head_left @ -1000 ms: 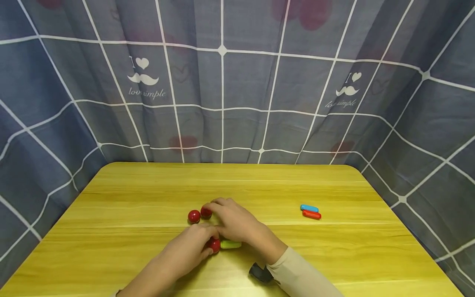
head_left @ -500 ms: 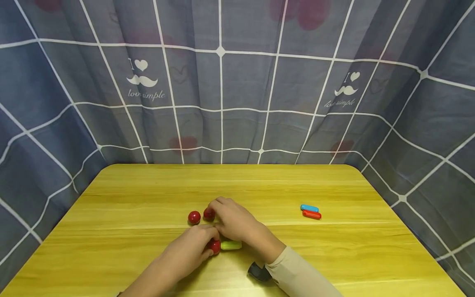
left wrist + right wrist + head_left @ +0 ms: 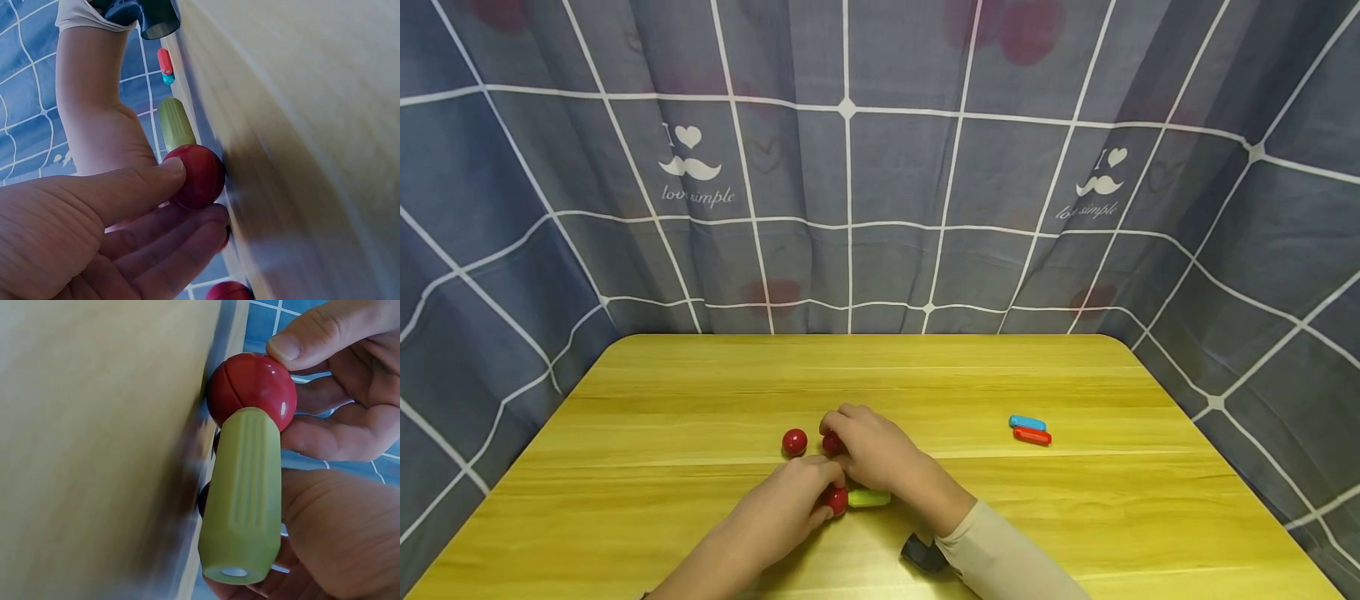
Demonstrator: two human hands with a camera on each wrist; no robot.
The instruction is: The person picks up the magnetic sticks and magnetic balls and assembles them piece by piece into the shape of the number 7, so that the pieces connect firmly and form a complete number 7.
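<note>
My left hand (image 3: 793, 497) pinches a glossy red ball (image 3: 253, 390) between thumb and fingers, low at the table top. A ribbed lime-green stick (image 3: 244, 494) with a hole in its end lies against that ball, pointing right in the head view. Just beyond, my right hand (image 3: 872, 446) has its fingers curled over a second red ball (image 3: 831, 442), which is partly hidden under them. A third red ball (image 3: 794, 442) rests on the table to the left of the right hand's fingertips, touched by neither hand.
On the right of the wooden table (image 3: 1120, 517), a blue stick (image 3: 1027, 423) and a red stick (image 3: 1032, 436) lie side by side. A black wrist camera (image 3: 922, 554) sits at the right sleeve. A grey checked curtain (image 3: 887, 267) surrounds the table's back and sides.
The second red ball has moved a little right, away from the third ball, under my right hand's fingers. My left hand stays in place on its ball.
</note>
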